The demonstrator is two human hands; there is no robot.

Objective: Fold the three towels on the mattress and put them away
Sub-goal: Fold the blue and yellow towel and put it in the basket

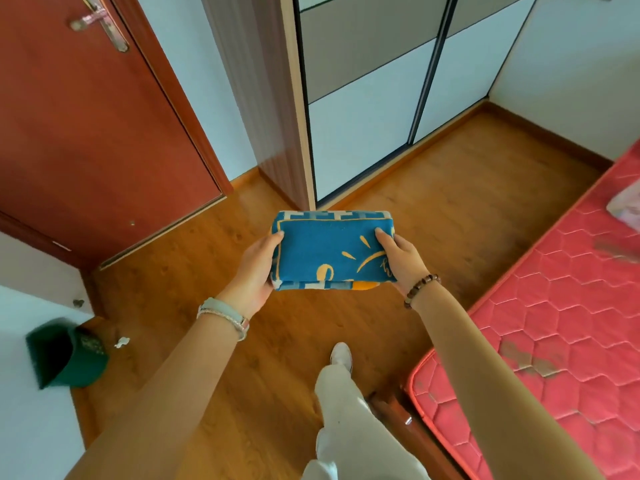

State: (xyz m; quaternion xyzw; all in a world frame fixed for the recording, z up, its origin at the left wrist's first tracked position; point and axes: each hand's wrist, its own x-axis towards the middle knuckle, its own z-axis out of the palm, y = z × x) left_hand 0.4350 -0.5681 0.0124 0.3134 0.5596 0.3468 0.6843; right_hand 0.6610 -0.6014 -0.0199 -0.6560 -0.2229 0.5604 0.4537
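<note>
A folded blue towel [329,252] with orange markings and a pale patterned border is held out in front of me over the wooden floor. My left hand [254,271] grips its left end and my right hand [403,259] grips its right end, thumbs on top. The red quilted mattress [554,323] lies at the right. A pale pink cloth [625,206], possibly another towel, lies on the mattress at the frame's right edge, mostly cut off.
A wardrobe with shut sliding doors [367,116] stands straight ahead. A red-brown door [86,126] is at the left. A green cap [69,355] rests on a white surface at the lower left. My leg and white shoe [341,356] are on the floor below.
</note>
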